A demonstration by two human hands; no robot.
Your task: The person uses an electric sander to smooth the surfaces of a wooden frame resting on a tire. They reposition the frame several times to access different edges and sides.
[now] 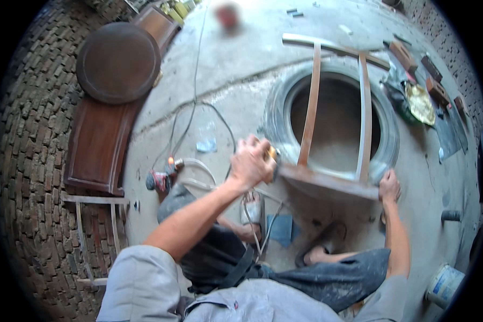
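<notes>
My left hand (254, 162) is closed around a small yellow and dark power tool (274, 156), which looks like a sander; its far side is blurred and partly hidden. The tool is at the left end of a wooden frame (309, 110), beside its near board. My right hand (390, 186) grips the right end of that board, fingers wrapped over it. The frame has two long curved slats joining a near and a far board. It rests across a dusty grey tire (278, 107) lying flat on the floor.
Cables and a pale hose (201, 167) loop left of my legs, near a red and black power tool (160, 181). Dark wooden furniture panels (99, 142) and a round wooden top (118, 63) lie by the brick wall. Wooden blocks (403, 56) lie far right; a bucket (445, 285) stands near right.
</notes>
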